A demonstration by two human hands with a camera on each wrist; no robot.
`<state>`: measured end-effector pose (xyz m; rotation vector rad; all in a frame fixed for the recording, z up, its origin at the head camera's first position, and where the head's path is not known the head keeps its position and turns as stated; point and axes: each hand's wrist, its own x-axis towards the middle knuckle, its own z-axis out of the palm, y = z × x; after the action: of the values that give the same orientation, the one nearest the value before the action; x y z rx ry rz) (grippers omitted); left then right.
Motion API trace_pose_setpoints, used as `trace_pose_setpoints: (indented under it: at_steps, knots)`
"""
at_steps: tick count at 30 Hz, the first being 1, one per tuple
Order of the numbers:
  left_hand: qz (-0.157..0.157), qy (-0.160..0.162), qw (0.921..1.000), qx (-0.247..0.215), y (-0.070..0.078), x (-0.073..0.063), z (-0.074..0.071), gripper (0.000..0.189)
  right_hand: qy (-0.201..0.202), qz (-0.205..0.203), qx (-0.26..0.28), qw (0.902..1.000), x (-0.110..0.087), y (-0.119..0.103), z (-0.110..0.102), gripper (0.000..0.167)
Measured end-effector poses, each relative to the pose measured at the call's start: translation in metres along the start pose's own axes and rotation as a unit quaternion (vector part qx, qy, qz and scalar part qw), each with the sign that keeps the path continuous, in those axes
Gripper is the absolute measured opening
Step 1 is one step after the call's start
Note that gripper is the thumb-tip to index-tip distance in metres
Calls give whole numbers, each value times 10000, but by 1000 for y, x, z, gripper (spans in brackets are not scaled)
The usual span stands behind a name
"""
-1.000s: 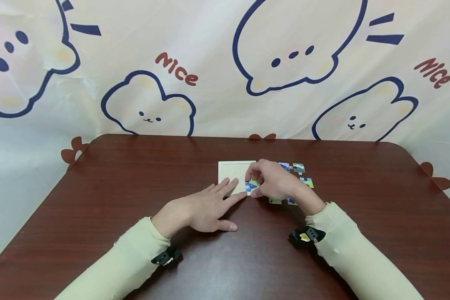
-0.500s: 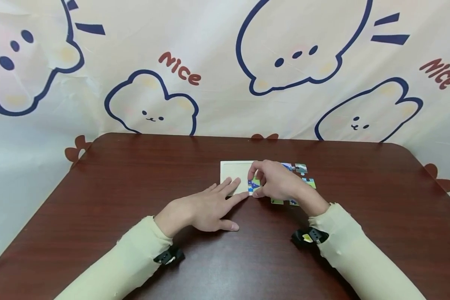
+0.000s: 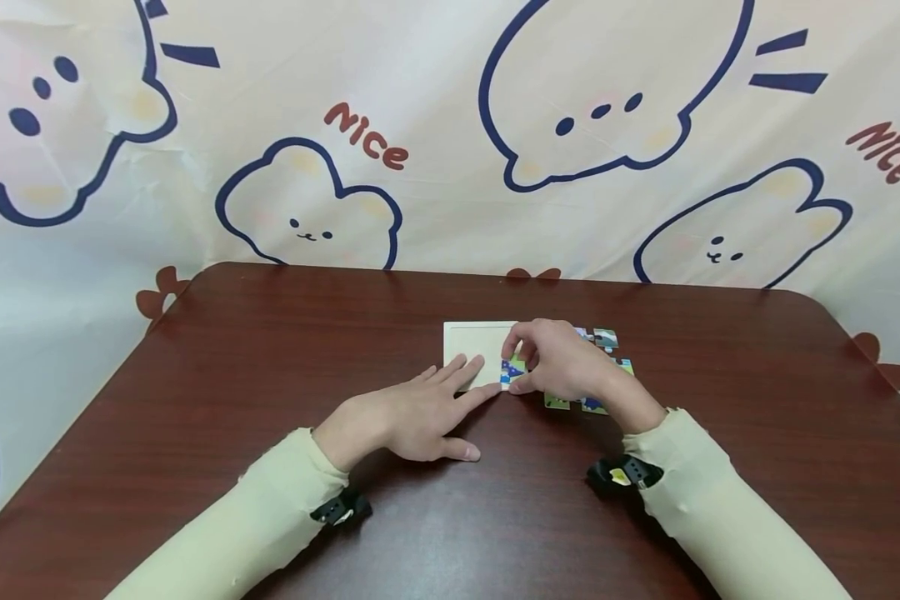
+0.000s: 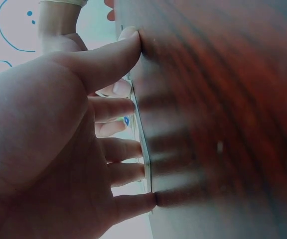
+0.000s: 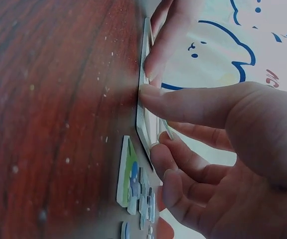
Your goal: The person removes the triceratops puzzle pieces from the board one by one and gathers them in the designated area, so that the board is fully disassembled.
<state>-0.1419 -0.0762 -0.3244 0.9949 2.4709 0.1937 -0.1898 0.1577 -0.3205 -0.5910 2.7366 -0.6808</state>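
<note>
A pale, shallow puzzle tray (image 3: 471, 337) lies on the table in the head view. My left hand (image 3: 412, 418) spreads straight fingers over its near left part, thumb out on the wood. At the tray's near right corner, my right hand (image 3: 562, 360) pinches a blue and green jigsaw piece (image 3: 512, 372) between thumb and fingers. The right wrist view shows the right thumb (image 5: 183, 105) at the tray's edge, with much of the piece hidden by the fingers. Left fingertips line the tray's rim (image 4: 147, 169) in the left wrist view.
Several loose jigsaw pieces lie right of the tray, partly behind the right hand, among them a back piece (image 3: 606, 337) and a near green piece (image 3: 557, 402). The brown table (image 3: 307, 333) ends at a patterned cloth backdrop (image 3: 450, 208).
The head view has drifted slightly, so the scene sits a little further right. Both hands keep nearly the same pose, and the piece stays at the tray's near right corner.
</note>
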Motion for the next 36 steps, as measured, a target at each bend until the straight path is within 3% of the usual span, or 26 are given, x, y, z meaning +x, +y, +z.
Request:
trace_pose_setpoints:
  at_steps: [12,26,36]
  knots:
    - [-27,-45,10000,-67,0,0,2,79,373,-153,178,9990,-12,9,-18,34]
    - [-14,14,10000,-73,-1,0,3,79,638,359,176,9972,-51,42,-44,34]
    - [-51,35,9999,-106,-2,-1,3,78,378,471,95,9981,-80,74,-45,32]
